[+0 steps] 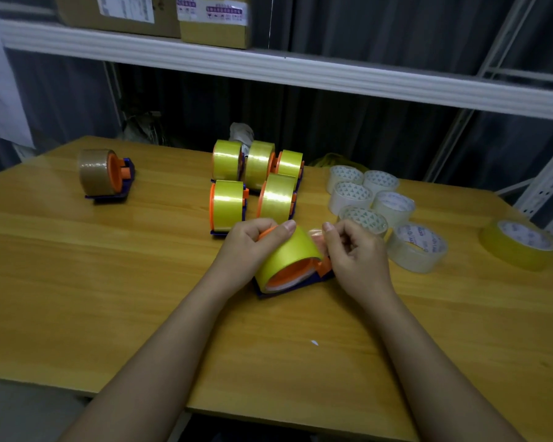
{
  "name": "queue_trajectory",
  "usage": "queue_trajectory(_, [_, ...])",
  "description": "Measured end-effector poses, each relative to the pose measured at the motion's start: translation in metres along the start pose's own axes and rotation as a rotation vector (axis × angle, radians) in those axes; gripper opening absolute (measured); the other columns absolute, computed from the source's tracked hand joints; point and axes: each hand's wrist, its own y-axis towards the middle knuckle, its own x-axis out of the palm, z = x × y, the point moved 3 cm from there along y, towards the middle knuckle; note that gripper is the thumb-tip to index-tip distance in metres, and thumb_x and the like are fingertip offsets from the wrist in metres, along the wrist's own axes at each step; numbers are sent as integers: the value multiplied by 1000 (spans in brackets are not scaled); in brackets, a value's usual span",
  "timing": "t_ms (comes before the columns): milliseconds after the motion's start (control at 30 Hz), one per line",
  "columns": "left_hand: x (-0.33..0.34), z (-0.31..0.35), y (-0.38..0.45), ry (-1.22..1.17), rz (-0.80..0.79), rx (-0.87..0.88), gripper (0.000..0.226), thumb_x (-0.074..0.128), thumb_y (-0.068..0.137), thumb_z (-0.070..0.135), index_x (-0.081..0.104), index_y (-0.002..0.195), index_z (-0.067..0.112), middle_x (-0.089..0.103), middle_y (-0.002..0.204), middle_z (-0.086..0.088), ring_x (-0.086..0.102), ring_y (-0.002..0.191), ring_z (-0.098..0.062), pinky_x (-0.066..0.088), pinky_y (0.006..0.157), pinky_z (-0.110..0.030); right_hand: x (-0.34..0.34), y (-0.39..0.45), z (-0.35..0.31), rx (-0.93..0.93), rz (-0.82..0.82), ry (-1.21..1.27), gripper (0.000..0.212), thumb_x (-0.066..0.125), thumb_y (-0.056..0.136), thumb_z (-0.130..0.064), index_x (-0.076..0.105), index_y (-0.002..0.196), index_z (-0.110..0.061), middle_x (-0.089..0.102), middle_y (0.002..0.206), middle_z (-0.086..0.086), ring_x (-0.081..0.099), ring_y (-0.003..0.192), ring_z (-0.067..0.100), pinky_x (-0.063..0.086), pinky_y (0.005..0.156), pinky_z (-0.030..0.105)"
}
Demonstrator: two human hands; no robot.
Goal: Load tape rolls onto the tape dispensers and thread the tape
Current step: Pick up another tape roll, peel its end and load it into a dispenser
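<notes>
Cardboard boxes [160, 14] on white shelf [300, 71]

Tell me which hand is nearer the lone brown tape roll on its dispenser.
Left. The left hand lies right of the brown tape roll, nearer the camera; the right hand is further right.

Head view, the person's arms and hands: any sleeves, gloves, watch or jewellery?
Both forearms are bare up to the frame edge, with no sleeves showing. The left hand and right hand wear no gloves. No watch, ring or wristband shows. The nails that show are short and unpainted.
</notes>
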Motion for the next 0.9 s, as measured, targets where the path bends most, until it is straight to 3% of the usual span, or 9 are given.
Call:
queue_trajectory(167, [0, 0, -1, 41, 9, 28, 71, 61, 75, 56, 51, 76, -14, 48, 73, -36, 52, 66, -39, 40, 63, -41, -3, -1, 2, 40, -4, -7, 40, 49, 95, -37, 54, 67, -10, 53, 55, 4, 48, 54, 16, 39, 53, 36])
queue_trajectory(367, [1, 0, -1, 66, -1, 27, 66, 62, 76, 55, 50, 70, -10, 45, 65, -17, 45, 62, -24, 34, 59, -36, -6, 0, 3, 107, 10, -10, 41, 50, 94, -38, 56, 66, -8, 53, 56, 5, 48, 53, 16, 40, 52, 40])
queue_trajectory(600, [1, -1, -3, 69, -75, 37, 50, 59, 79, 51, 56, 69, 3, 48, 71, -21, 48, 66, -24, 35, 63, -38, -10, -2, 5, 144, 0, -9, 41, 50, 92, -43, 57, 67, -12, 52, 58, -1, 46, 57, 10, 38, 55, 32])
queue_trajectory(733, [1, 1, -3, 63, -105, 55, 50, 57, 80, 50, 55, 71, 1, 46, 71, -22, 47, 68, -24, 33, 65, -36, -10, -1, 7, 178, -21, -99, 36, 54, 96, -35, 59, 70, -10, 50, 80, -8, 48, 88, 15, 34, 74, 23])
queue_trajectory(833, [1, 1, -3, 54, -104, 73, 61, 55, 82, 51, 51, 75, -9, 44, 72, -29, 45, 67, -31, 32, 66, -37, -8, -1, 6, 287, -92, -42, 31, 54, 96, -31, 60, 74, -9, 54, 114, -6, 45, 113, 9, 36, 89, 24])
queue_trajectory(900, [3, 2, -4, 69, -98, 77, 62, 54, 82, 52, 49, 71, -9, 42, 69, -28, 42, 63, -33, 31, 63, -37, -7, -2, 4, 338, -125, -1, 31, 53, 97, -29, 60, 76, -9, 53, 127, -3, 43, 120, 7, 34, 94, 22])
